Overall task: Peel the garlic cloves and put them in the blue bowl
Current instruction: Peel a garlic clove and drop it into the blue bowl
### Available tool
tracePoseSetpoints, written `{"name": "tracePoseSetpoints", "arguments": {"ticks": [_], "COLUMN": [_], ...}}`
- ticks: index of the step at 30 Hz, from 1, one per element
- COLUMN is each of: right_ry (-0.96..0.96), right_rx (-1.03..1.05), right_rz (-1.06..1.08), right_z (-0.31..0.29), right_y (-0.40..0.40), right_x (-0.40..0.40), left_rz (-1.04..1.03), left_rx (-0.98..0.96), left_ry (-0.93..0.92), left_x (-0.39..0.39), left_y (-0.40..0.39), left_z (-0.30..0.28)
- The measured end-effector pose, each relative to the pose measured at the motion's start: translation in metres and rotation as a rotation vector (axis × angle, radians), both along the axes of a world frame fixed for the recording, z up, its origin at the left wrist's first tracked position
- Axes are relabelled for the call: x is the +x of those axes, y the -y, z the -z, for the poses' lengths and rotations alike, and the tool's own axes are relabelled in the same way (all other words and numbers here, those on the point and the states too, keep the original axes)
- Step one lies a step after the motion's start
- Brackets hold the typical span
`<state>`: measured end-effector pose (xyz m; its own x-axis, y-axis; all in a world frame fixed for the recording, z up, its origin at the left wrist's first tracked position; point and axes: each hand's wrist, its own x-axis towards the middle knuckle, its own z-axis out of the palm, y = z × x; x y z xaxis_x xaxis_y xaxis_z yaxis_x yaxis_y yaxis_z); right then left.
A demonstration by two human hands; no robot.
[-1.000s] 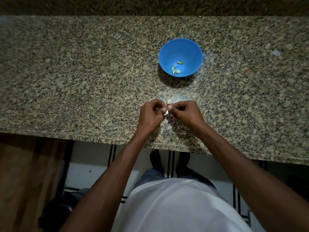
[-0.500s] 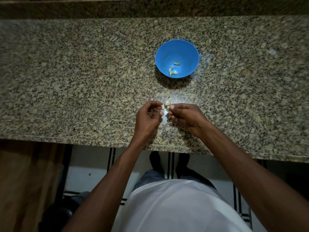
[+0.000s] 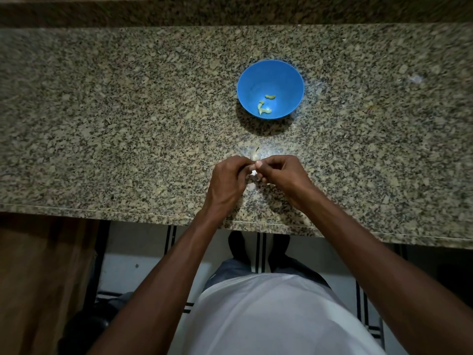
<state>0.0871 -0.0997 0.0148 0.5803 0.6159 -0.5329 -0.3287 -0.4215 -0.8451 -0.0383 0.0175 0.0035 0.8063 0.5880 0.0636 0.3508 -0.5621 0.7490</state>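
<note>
Head view: a garlic clove is pinched between left hand and right hand; skin should be stripped gently.

It looked like a home kitchen: a speckled granite counter with a raised back ledge, a blue bowl on it, and striped floor tiles below.
</note>
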Motion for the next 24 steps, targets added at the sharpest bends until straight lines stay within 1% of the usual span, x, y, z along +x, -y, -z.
{"name": "tracePoseSetpoints", "arguments": {"ticks": [2, 4, 6, 9, 12, 15, 17, 19, 21, 22, 24], "right_ry": [0.093, 0.229, 0.356, 0.483, 0.554, 0.574, 0.573, 0.559, 0.579, 0.621, 0.779], "right_rx": [-0.019, -0.049, -0.072, -0.034, 0.018, 0.057, 0.08, 0.087, 0.087, 0.098, 0.144], "right_rz": [-0.01, -0.035, -0.052, -0.063, -0.09, -0.133, -0.142, -0.126, -0.103, -0.1, -0.147], "right_z": [0.001, 0.002, 0.001, -0.002, -0.003, -0.004, -0.003, -0.002, -0.001, -0.001, -0.002], "right_y": [-0.002, -0.004, -0.004, -0.004, -0.003, 0.0, 0.002, 0.002, 0.003, 0.003, 0.004], "right_x": [-0.001, -0.002, -0.004, -0.008, -0.01, -0.008, -0.005, -0.005, -0.007, -0.008, -0.009], "left_rz": [0.017, 0.018, 0.0, -0.012, 0.025, 0.005, -0.017, -0.048, -0.072, -0.075, -0.087], "left_rx": [-0.011, -0.065, -0.173, -0.371, -0.677, -0.992, -1.146, -1.224, -1.231, -1.229, -1.258], "left_ry": [-0.016, -0.034, -0.07, -0.128, -0.095, -0.099, -0.104, -0.082, -0.071, -0.07, -0.055], "left_x": [0.002, 0.003, 0.004, 0.005, 0.002, 0.003, 0.005, 0.006, 0.008, 0.008, 0.007], "left_y": [0.0, -0.002, -0.005, -0.006, -0.007, -0.008, -0.006, -0.005, -0.003, -0.002, 0.0], "left_z": [-0.002, -0.005, -0.009, -0.012, -0.014, -0.015, -0.015, -0.016, -0.016, -0.016, -0.016]}}
